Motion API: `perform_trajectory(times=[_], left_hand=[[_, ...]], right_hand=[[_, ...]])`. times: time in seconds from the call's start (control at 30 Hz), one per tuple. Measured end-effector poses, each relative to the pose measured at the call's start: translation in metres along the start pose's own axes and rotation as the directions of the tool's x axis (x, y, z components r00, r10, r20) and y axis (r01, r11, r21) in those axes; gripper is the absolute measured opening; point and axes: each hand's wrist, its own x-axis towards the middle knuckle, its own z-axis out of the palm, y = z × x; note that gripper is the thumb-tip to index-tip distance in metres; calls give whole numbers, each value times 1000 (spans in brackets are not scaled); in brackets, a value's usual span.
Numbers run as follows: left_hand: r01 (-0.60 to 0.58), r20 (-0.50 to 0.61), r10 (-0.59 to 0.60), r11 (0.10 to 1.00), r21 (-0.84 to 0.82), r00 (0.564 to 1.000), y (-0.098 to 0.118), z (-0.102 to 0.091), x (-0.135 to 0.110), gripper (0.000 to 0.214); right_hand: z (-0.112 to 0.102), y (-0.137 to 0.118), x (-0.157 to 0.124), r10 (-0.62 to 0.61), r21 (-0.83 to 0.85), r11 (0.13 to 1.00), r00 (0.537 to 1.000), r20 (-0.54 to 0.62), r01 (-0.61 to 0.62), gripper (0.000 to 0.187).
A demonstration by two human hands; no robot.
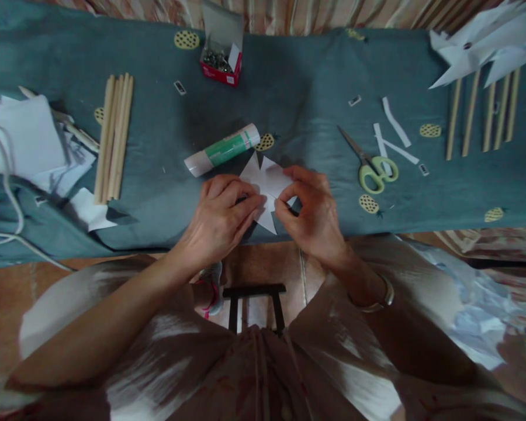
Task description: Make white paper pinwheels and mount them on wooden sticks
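A white paper pinwheel [267, 178] with pointed, slit corners lies near the front edge of the cloth-covered table, between my two hands. My left hand [228, 210] is closed on its left side, fingertips pressed near the middle. From the right, my right hand [311, 204] pinches the paper by its centre, thumb and forefinger together; anything small between those fingertips is hidden. Just beyond the paper lies a green and white glue stick [225, 149]. To the right are scissors [372, 169] with light green handles, beside thin white paper strips [395, 121].
At the back stands an open red box [221, 64] of small metal pins. Wooden sticks [114, 137] and white paper sheets [24, 137] lie on the left, near a white cable [13, 199]. Finished-looking pinwheels [486, 47] on sticks lie at the far right.
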Motion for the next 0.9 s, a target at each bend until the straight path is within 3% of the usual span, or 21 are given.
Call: perform_trajectory(times=[0.53,0.73,0.9], left_hand=[[-11,46,8,999,53,999,1,6,6,24],[-101,60,91,977,189,994,4,6,10,21],[-128,58,119,976,177,991,5,7,12,19]], right_hand=[[1,1,0,7,8,1000,999,54,-7,16],[1,-1,-1,-30,-6,1000,999,13,30,16],[-4,-3,-4,-47,4,999,999,23,47,16]])
